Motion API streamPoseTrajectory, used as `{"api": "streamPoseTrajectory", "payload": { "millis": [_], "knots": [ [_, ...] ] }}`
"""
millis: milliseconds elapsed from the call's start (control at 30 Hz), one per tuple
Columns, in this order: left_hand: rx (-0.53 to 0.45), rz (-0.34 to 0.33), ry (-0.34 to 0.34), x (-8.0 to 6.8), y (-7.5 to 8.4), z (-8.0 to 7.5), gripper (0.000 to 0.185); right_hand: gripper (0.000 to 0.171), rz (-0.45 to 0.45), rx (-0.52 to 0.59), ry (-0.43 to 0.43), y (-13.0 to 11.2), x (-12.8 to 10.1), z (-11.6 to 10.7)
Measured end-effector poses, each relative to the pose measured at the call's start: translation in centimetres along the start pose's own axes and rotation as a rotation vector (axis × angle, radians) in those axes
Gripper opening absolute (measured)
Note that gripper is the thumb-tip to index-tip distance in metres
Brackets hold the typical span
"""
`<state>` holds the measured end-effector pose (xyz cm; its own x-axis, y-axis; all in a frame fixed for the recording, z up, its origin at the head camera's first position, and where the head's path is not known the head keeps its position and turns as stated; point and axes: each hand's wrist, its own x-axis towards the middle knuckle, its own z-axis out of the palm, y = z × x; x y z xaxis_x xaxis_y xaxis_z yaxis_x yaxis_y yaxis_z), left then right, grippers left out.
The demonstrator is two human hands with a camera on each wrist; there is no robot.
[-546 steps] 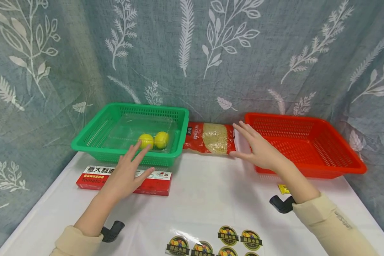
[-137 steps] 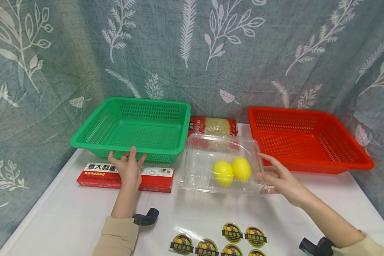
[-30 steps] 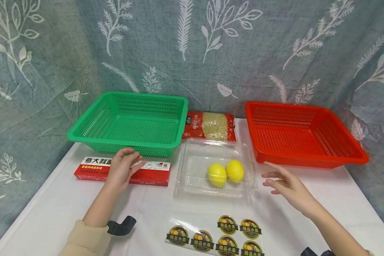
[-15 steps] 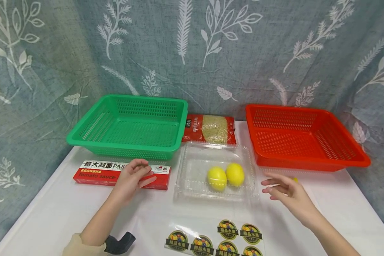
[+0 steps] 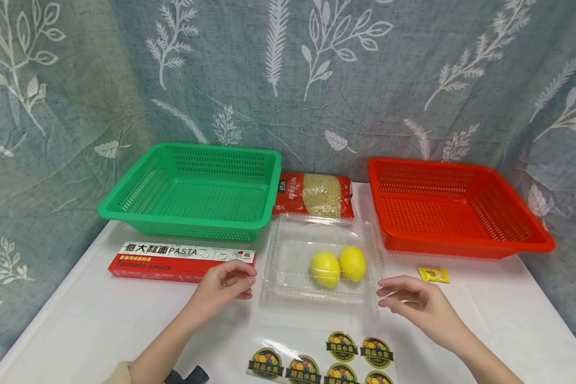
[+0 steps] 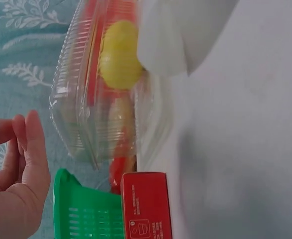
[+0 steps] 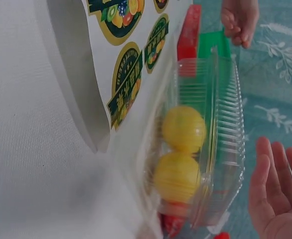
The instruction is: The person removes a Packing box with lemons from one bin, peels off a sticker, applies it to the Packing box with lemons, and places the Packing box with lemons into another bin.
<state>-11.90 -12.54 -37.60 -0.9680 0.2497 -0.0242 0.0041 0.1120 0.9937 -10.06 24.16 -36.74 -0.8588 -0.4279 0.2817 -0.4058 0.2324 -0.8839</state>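
A clear plastic clamshell box point(image 5: 295, 258) lies on the white table between the two baskets. Inside it, toward the right, are two yellow lemons point(image 5: 325, 268), also visible through the plastic in the right wrist view point(image 7: 183, 128). My left hand point(image 5: 223, 288) hovers just off the box's front left corner, fingers loosely bent and holding nothing. Near the front right corner is my right hand point(image 5: 427, 306), its fingers relaxed and apart from the box in the right wrist view. In front of the box lies a sheet of round fruit stickers point(image 5: 304, 368), its near edge cut off.
Behind the box stand a green basket point(image 5: 187, 218) at left and a red basket point(image 5: 461, 245) at right. Between them sits a red bag point(image 5: 321, 194) of pasta. A red pasta box point(image 5: 163, 264) lies before the green basket, a small yellow packet point(image 5: 433, 274) before the red one.
The clamshell box with the lemons came out of the green basket onto the table, carried by my right hand. Lately my left hand moved right and nearer, and both hands came to its front corners.
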Motion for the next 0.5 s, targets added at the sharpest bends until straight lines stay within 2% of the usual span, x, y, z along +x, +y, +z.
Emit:
{"api": "streamPoseTrajectory", "payload": {
  "millis": [133, 233, 367, 500],
  "knots": [
    [0.096, 0.011, -0.042, -0.3, -0.3, 0.5, 0.02, 0.027, -0.015, -0.017, -0.028, 0.0, -0.1, 0.5],
    [0.218, 0.073, -0.089, -0.4, -0.6, 1.0, 0.015, 0.025, 0.011, -0.035, -0.064, 0.0, -0.3, 0.9],
    [0.375, 0.181, -0.148, -0.7, -0.9, 2.0, 0.005, 0.026, 0.104, -0.054, -0.151, 0.0, -0.3, 1.7],
    [0.418, 0.22, -0.227, -0.8, -1.1, 2.7, 0.005, 0.03, 0.185, -0.053, -0.239, 0.2, -0.2, 2.3]
  ]
}}
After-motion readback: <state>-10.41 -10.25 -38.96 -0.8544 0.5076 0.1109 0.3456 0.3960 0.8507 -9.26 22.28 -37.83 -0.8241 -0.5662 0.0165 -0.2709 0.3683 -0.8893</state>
